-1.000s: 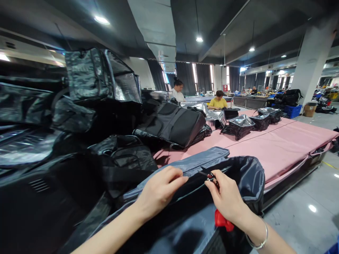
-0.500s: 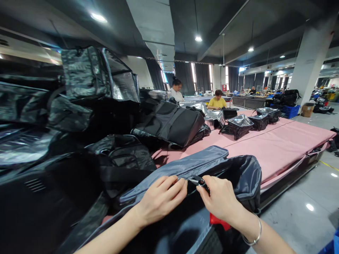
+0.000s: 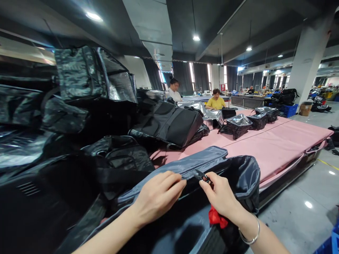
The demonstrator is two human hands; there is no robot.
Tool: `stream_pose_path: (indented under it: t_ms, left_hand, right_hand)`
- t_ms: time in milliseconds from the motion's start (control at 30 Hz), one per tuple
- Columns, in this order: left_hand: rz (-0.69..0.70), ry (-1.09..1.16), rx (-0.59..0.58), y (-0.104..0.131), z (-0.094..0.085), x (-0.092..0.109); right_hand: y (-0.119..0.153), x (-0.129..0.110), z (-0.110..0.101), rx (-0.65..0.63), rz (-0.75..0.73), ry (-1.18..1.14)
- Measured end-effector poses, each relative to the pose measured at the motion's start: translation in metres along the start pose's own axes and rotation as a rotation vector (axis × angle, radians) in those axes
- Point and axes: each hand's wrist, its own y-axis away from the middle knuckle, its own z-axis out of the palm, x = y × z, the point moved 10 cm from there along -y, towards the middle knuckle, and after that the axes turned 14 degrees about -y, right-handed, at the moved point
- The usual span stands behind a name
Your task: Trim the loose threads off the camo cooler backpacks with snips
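Note:
A large black bag with a grey-blue lining (image 3: 190, 231) lies open in front of me, its lined flap (image 3: 182, 160) folded back. My left hand (image 3: 159, 192) is at the seam between flap and opening, thumb and fingertips pressed together. Whatever lies in that pinch is too small or hidden to make out. Small black thread snips (image 3: 201, 175) are in my right hand (image 3: 221, 194), their blades pointing left toward my left fingertips, a little apart from them. Beneath the right hand hangs a piece of red cloth (image 3: 217, 218); how it is attached is hidden.
Dark and camouflage bags (image 3: 76, 74) are heaped on the left. Beyond my bag stretches a table with a pink cover (image 3: 280, 144), carrying several silver-lined bags (image 3: 237, 125). Two people (image 3: 215, 101) work at its far side. A pillar (image 3: 308, 67) stands to the right.
The snips have drawn slightly away from my left fingertips, and their blades tilt more upward. More of the red cloth shows. The view has shifted slightly.

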Motion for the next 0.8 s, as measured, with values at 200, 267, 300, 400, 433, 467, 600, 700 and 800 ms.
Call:
stream_pose_path:
  t_ms: [200,267,300,400,433,467,600,700,800]
  left_hand:
    - [-0.199,0.03,-0.133,-0.015,0.013,-0.011]
    - [-0.18,-0.033,-0.173,-0.021,0.017,-0.006]
    - [-0.169,-0.066,-0.189,-0.023,0.018,-0.004]
    - [-0.136,-0.168,-0.193,-0.026,0.02,0.004]
    - [-0.126,-0.197,-0.181,-0.027,0.019,0.006]
    - [-0.12,-0.22,-0.164,-0.027,0.018,0.008]
    - [-0.115,-0.222,-0.118,-0.024,0.015,0.01]
    - [-0.205,-0.106,-0.147,-0.021,0.015,-0.003]
    - [-0.424,0.12,-0.295,-0.01,0.027,-0.03]
  right_hand:
    - [0.003,0.001,-0.002,0.022,-0.016,0.034]
    - [0.005,-0.001,-0.002,0.038,-0.054,0.108]
    - [0.006,-0.003,-0.002,0.05,-0.074,0.16]
    - [0.009,-0.01,-0.004,0.103,-0.104,0.347]
    - [0.011,-0.012,-0.004,0.119,-0.106,0.402]
    - [0.012,-0.015,-0.004,0.127,-0.111,0.446]
    - [0.014,-0.023,0.0,0.124,-0.156,0.525]
    - [0.013,-0.022,0.001,0.093,-0.165,0.497]
    - [0.008,-0.017,0.0,0.029,-0.12,0.402]
